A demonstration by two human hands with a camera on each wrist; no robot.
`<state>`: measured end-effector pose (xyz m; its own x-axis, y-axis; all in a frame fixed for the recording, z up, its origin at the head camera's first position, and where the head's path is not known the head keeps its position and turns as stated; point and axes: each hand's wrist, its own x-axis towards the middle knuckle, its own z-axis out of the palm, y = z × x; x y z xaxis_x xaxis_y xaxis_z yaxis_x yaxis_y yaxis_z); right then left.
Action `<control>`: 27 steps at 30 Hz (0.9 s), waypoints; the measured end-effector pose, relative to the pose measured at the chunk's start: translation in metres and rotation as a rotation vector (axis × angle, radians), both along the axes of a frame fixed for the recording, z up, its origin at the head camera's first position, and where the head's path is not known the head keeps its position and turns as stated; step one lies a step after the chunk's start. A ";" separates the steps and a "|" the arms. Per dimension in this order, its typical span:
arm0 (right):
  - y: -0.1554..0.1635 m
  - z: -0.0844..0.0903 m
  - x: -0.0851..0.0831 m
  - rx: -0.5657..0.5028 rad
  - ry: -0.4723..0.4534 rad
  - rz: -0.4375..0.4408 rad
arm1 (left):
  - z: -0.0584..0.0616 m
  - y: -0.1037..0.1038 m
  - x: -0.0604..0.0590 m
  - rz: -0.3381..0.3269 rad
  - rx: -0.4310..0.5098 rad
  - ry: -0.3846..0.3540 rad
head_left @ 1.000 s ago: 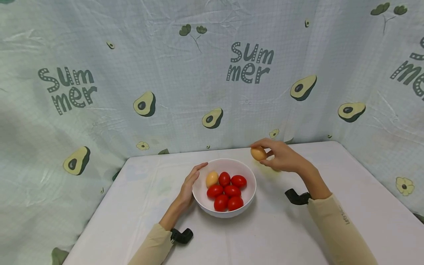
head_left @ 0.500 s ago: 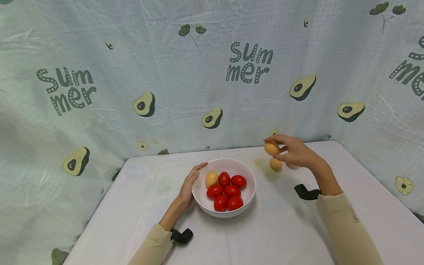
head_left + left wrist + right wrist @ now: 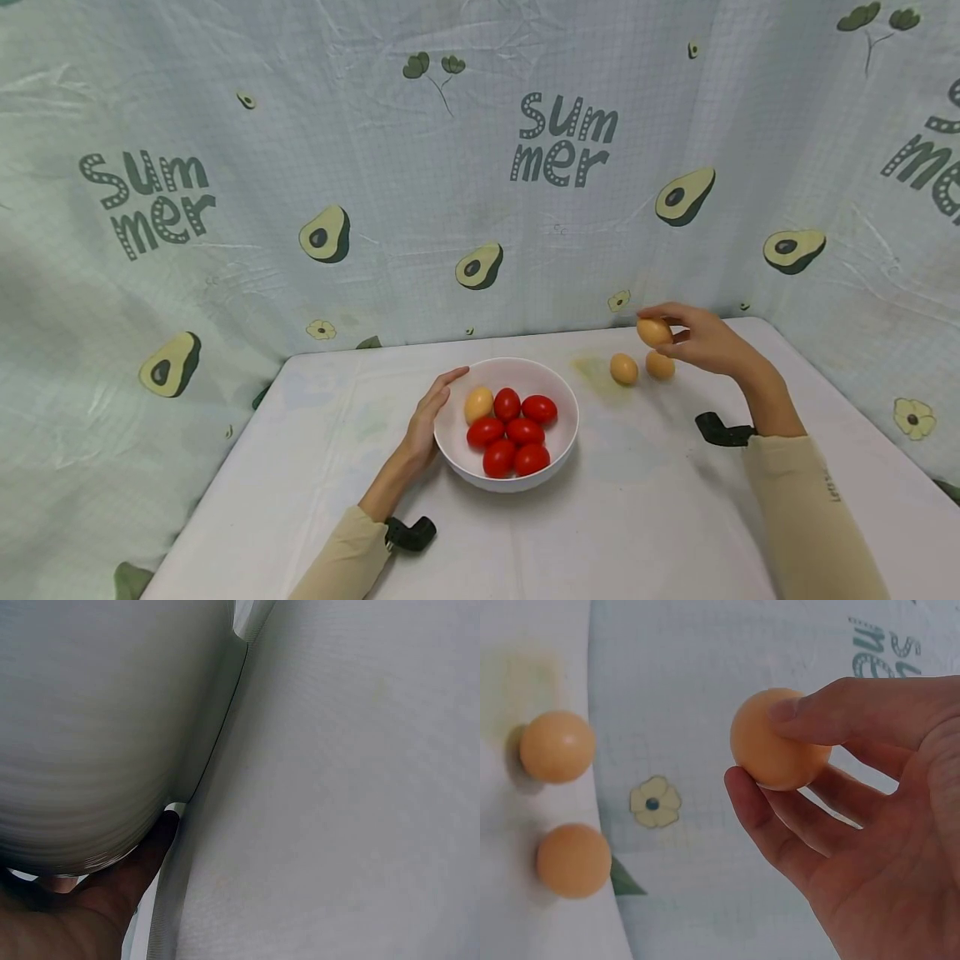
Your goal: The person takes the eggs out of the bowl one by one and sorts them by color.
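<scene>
One white bowl (image 3: 570,433); six red eggs (image 3: 514,433); four orange eggs (image 3: 624,368), one of them in the bowl

two eggs (image 3: 641,367) block far right, bowl (image 3: 507,475) mid-table, front seemingly open

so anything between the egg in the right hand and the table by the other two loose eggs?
Nothing visible. The right hand holds a tan egg above two tan eggs on the table; bare surface lies beside them.

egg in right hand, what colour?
Orange-tan, plain and unpatterned. The egg pinched by the right hand shows best in the right wrist view.
</scene>
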<state>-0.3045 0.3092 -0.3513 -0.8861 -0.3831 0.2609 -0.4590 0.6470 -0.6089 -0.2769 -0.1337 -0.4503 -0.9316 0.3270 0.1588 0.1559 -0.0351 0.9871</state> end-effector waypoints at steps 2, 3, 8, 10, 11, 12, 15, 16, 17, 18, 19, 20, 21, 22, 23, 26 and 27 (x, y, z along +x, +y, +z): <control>0.006 -0.002 -0.002 -0.011 -0.022 -0.014 | 0.000 0.000 0.000 0.000 -0.002 -0.001; 0.009 -0.003 -0.003 -0.015 -0.033 -0.019 | 0.000 0.000 0.000 0.000 -0.002 0.000; 0.022 -0.011 -0.008 -0.015 -0.057 -0.054 | 0.001 0.000 0.000 0.004 -0.002 0.001; 0.028 -0.016 -0.010 -0.006 -0.059 -0.073 | 0.001 0.000 0.001 0.003 -0.003 0.000; 0.031 -0.018 -0.010 -0.003 -0.065 -0.084 | 0.001 0.000 0.001 0.003 -0.005 -0.002; 0.034 -0.020 -0.011 -0.002 -0.068 -0.093 | 0.000 0.000 0.000 0.002 -0.006 -0.004; 0.041 -0.026 -0.012 -0.010 -0.089 -0.113 | 0.000 0.000 0.000 0.001 -0.010 -0.009; 0.044 -0.028 -0.013 -0.014 -0.100 -0.119 | 0.000 0.000 0.000 0.001 -0.011 -0.010; 0.046 -0.030 -0.014 -0.013 -0.104 -0.125 | 0.000 0.000 0.000 0.000 -0.010 -0.010; 0.048 -0.032 -0.014 -0.013 -0.109 -0.129 | 0.000 0.000 0.001 0.000 -0.009 -0.011; 0.051 -0.034 -0.014 -0.007 -0.117 -0.137 | 0.000 0.000 0.001 0.000 -0.007 -0.011; 0.053 -0.036 -0.015 -0.003 -0.124 -0.146 | 0.000 0.000 0.001 0.000 -0.008 -0.010; 0.055 -0.039 -0.016 0.003 -0.128 -0.155 | 0.000 0.000 0.001 0.001 -0.008 -0.009; 0.056 -0.041 -0.016 0.010 -0.132 -0.163 | 0.000 0.000 0.001 0.003 -0.010 -0.008; 0.058 -0.042 -0.016 0.016 -0.137 -0.171 | 0.000 0.000 0.001 0.004 -0.012 -0.008; 0.060 -0.049 -0.017 0.019 -0.162 -0.190 | 0.000 0.000 0.001 0.011 -0.019 -0.006; 0.062 -0.051 -0.017 0.022 -0.165 -0.193 | 0.000 0.000 0.001 0.013 -0.020 -0.006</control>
